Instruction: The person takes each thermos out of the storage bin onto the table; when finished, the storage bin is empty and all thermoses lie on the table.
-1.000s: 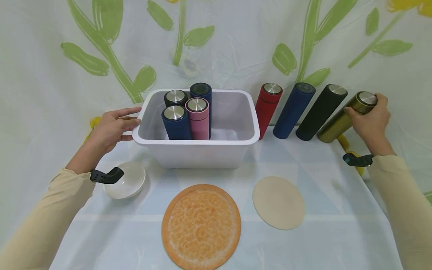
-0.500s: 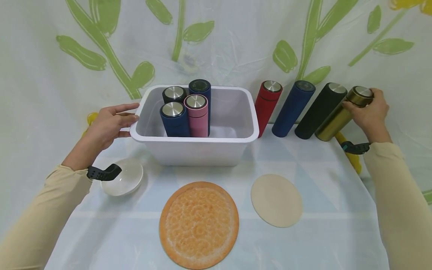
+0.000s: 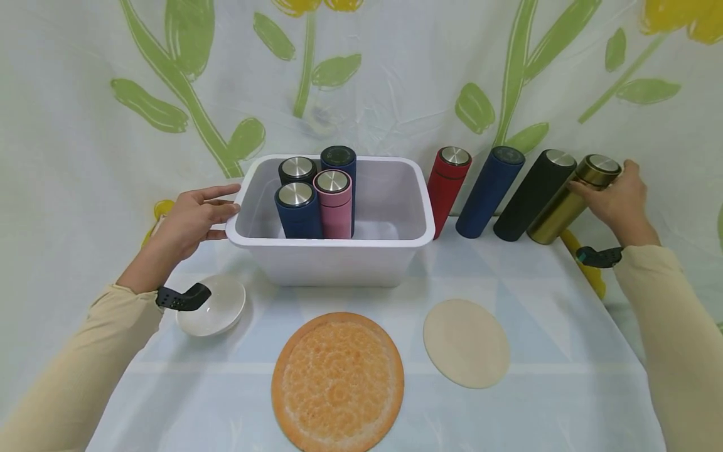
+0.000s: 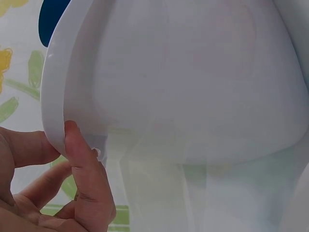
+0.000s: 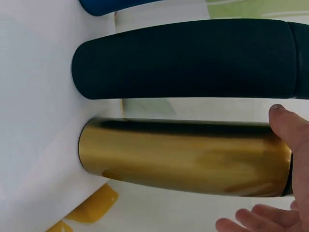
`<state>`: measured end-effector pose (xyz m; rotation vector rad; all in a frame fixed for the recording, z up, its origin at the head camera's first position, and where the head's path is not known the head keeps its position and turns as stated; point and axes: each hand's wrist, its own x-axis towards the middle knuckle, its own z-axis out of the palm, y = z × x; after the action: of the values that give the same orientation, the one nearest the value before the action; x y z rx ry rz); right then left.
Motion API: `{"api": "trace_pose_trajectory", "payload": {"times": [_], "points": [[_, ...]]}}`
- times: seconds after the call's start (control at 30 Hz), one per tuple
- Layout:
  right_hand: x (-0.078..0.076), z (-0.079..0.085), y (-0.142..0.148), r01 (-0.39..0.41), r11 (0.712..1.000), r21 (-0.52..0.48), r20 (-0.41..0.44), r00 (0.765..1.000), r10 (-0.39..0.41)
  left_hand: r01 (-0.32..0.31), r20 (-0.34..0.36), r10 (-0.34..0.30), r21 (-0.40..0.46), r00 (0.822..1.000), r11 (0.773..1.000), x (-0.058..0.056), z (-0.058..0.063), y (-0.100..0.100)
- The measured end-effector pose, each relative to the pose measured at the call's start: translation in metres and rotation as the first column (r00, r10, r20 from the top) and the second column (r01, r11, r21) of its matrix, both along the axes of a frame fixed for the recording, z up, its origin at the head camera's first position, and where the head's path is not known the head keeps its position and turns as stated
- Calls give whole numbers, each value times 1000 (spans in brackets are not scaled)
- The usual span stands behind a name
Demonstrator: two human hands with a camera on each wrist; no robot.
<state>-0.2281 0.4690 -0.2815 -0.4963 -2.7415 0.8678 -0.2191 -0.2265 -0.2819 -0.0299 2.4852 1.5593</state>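
Observation:
My left hand (image 3: pixel 198 220) pinches the left rim of the white tub (image 3: pixel 333 260) between thumb and fingers, plain in the left wrist view. Inside the tub, on its left side, stand several vacuum flasks: a short blue flask (image 3: pixel 298 213), a pink flask (image 3: pixel 336 210), a black flask (image 3: pixel 297 168) and a tall dark blue flask (image 3: pixel 344 160). At far right, my right hand (image 3: pixel 618 198) is around the upper part of a gold flask (image 3: pixel 556 216). Its thumb touches the flask; in the right wrist view its fingers (image 5: pixel 253 220) lie loose, apart from the gold body.
A red flask (image 3: pixel 449 182), a blue flask (image 3: pixel 488 191) and a black flask (image 3: pixel 533 194) stand in a row between tub and gold flask. Nearer lie a white bowl (image 3: pixel 217 307), a round orange-brown mat (image 3: pixel 339 383) and a beige disc (image 3: pixel 466 343). A patterned sheet hangs behind.
The gold flask has come slightly left, closer to the black one, with my right hand at its top. My left hand stays at the tub's rim. The head view has shifted a little.

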Motion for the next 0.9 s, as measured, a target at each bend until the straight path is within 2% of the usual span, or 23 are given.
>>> {"api": "trace_pose_trajectory", "payload": {"times": [0.17, 0.53, 0.73, 0.9], "points": [[11, 2, 2, 11, 999, -31, -9, 1000, -11, 2, 4, -2, -1, 1000, 1000, -1, -1, 1], [28, 18, -7, 19, 999, 28, -114, 993, -16, 0, -4, 0, -14, 1000, 1000, -1, -3, -1], [38, 25, -18, 67, 997, 24, -151, 987, -62, 6, -4, -6, -1, 1000, 1000, -1, -3, -1], [46, 29, -32, 70, 996, 46, -166, 984, -62, 4, -10, -4, 1, 1000, 1000, -1, -3, -2]]}}
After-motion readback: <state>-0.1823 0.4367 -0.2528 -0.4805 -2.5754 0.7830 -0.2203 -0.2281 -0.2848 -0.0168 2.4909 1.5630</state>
